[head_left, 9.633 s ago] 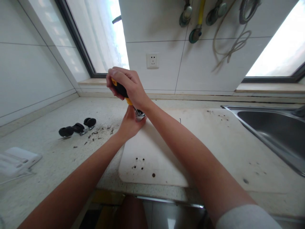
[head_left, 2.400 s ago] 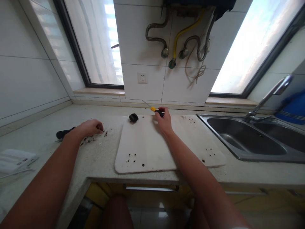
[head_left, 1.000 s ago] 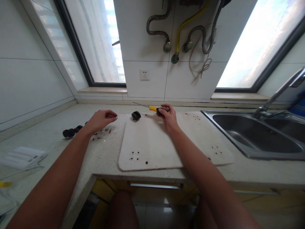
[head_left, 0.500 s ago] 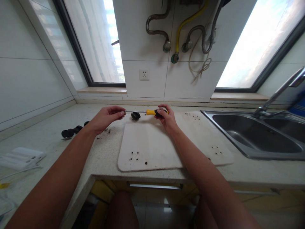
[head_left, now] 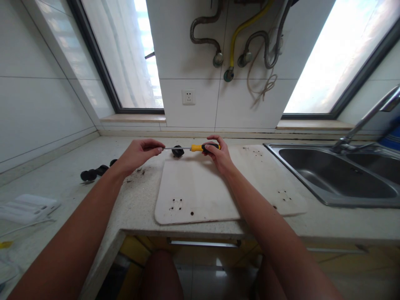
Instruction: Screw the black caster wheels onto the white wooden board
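To the left of your left hand (head_left: 140, 153), well apart from it on the tabletop (head_left: 139, 200): one white plastic device (head_left: 34, 207), with a thin pale cable beside it, and one yellow piece (head_left: 5, 244), low at the edge of view, its kind not clear.

Behind your left wrist, on its left: a row of black caster wheels (head_left: 88, 175), metal plates on some, partly hidden by your forearm.

Your left hand: thumb and forefinger closed on the tip of the screwdriver (head_left: 196, 148); whether a small piece is pinched there too, you cannot tell.

Just below your left hand: dark debris (head_left: 137, 173), scattered, too small to sort.

Between your two hands: the screwdriver, yellow and black, shaft level, its tip toward your left hand. Behind its shaft, one loose black caster (head_left: 178, 151), at the far left corner of the board.

Beneath your right hand (head_left: 219, 156), reaching to both its sides: one white board (head_left: 200, 187), corners rounded, pierced with groups of small dark holes.

Your right hand: fingers wrapped around the screwdriver's handle, above the board.

To the right of your right hand, well apart: one steel sink (head_left: 331, 177), with a chrome faucet (head_left: 359, 125) behind it.
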The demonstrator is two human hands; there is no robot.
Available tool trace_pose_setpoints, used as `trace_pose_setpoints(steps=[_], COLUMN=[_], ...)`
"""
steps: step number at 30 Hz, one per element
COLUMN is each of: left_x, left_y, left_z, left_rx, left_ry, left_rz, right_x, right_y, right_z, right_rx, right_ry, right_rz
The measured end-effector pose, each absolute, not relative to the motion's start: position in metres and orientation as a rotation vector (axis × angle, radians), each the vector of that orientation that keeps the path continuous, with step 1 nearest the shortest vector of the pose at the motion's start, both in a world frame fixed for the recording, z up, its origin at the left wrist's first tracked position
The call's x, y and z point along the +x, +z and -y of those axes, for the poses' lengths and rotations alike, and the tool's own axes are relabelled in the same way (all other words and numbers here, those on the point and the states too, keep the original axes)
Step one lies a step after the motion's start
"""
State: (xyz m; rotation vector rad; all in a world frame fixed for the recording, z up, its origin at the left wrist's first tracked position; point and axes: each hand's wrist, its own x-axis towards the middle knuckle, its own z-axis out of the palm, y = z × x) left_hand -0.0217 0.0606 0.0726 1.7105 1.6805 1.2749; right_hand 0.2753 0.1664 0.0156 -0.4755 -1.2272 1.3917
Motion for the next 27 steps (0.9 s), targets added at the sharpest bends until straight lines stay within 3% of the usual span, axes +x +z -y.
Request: trace_pose_setpoints(steps=[8, 15, 20, 27], left_x=[-0.021, 0.03, 0.085, 0.107], left_y=[0.063, 0.013, -0.023, -0.026], left_z=[-0.068, -0.085, -0.073, -0.06], left_rx=[1.761, 1.762, 2.115, 2.313], left_ry=[1.295, 1.595, 1.504, 1.351], left_rz=[-1.643, -1.795, -1.987, -2.107], right_x=[0.272, 0.277, 0.281, 0.278], right_y=[0.013, 0.01, 0.01, 0.012], right_z=[-0.173, -0.188, -0.196, -0.191], right_rx=[-0.541, -0.541, -0.543, -0.544], right_ry=[1.391, 1.33, 1.287, 1.184], right_rz=[1.107, 0.872, 0.781, 0.808])
